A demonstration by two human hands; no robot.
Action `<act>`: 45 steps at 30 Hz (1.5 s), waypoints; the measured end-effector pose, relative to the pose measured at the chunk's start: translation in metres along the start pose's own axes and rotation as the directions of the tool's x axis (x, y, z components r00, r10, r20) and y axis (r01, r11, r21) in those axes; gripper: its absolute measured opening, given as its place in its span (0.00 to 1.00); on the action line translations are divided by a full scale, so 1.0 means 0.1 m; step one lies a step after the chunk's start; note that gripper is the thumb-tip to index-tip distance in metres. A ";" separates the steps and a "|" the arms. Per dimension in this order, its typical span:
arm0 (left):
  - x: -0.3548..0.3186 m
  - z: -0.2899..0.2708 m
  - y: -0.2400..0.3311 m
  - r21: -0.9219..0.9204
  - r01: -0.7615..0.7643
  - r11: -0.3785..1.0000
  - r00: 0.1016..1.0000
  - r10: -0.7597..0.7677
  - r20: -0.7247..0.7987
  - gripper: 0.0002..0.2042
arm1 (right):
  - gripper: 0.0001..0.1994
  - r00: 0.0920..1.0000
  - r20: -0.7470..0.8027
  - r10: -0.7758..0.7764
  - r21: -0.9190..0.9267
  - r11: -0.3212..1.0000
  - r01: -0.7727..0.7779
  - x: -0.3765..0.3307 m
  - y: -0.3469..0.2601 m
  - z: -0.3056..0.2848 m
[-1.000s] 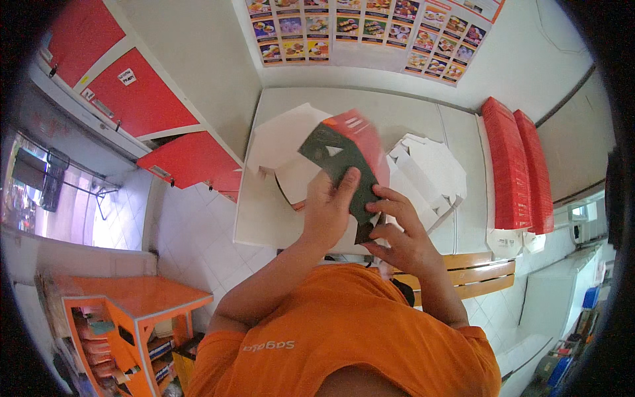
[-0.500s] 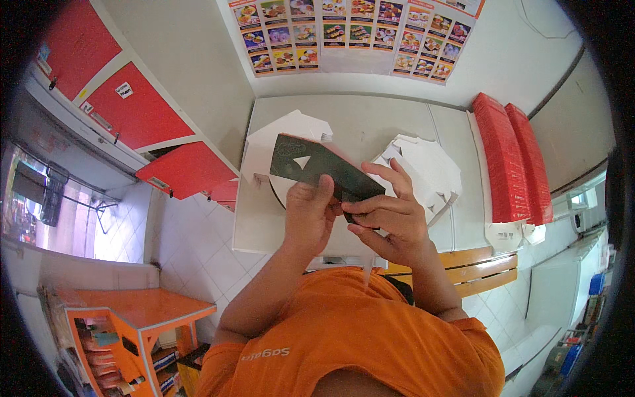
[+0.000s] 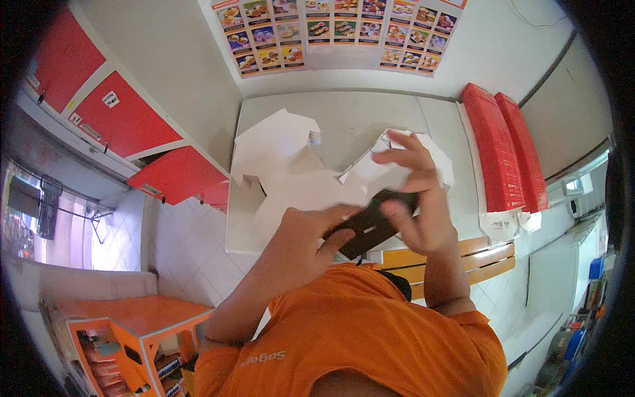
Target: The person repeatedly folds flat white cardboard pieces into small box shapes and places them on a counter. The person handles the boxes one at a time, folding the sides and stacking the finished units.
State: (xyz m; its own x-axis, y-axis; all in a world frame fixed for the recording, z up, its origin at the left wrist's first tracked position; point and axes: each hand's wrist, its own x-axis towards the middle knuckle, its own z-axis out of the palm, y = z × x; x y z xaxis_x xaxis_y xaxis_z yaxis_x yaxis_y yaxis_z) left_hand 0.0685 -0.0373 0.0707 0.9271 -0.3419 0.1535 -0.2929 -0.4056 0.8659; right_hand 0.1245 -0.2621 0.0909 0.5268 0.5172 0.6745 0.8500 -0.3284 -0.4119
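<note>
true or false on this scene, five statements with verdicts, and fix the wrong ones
1. The left hand holds the dark cardboard. True.
2. The right hand is well away from the dark cardboard. False: it is at its right end.
3. White cardboard lies on the table. True.
4. The long red stacks are on the person's left. False: they are on the right.
5. A poster hangs on the wall. True.

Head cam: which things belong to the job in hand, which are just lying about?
Likely the job:
- black carton, in the left hand
- white cardboard pieces beyond the hands
- table under them

Apparently lying about:
- picture menu
- slatted bench
- orange desk
- red stacks (role unclear)
</note>
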 end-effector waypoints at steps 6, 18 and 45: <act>-0.02 0.00 0.03 -0.089 0.113 0.990 0.957 -0.133 -0.259 0.17 | 0.13 0.980 0.180 0.085 -0.069 0.995 -0.074 -0.07 0.05 0.11; -0.11 0.07 0.01 0.500 -0.222 0.837 0.892 0.381 -0.242 0.09 | 0.22 0.914 -0.109 0.390 0.058 0.921 -0.386 -0.26 0.23 0.14; -0.45 0.23 -0.20 -0.933 -0.230 0.278 0.854 -0.402 -0.330 0.18 | 0.30 0.951 0.240 -0.196 0.026 0.980 0.195 -0.06 -0.18 0.44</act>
State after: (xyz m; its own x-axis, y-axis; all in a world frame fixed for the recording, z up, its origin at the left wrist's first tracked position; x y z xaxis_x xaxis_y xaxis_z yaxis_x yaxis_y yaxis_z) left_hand 0.0270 -0.0332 0.0349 0.9868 0.1505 -0.0595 -0.0762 0.7564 0.6497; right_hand 0.1063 -0.2243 0.0677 0.3366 0.7456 0.5751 0.9364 -0.2007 -0.2878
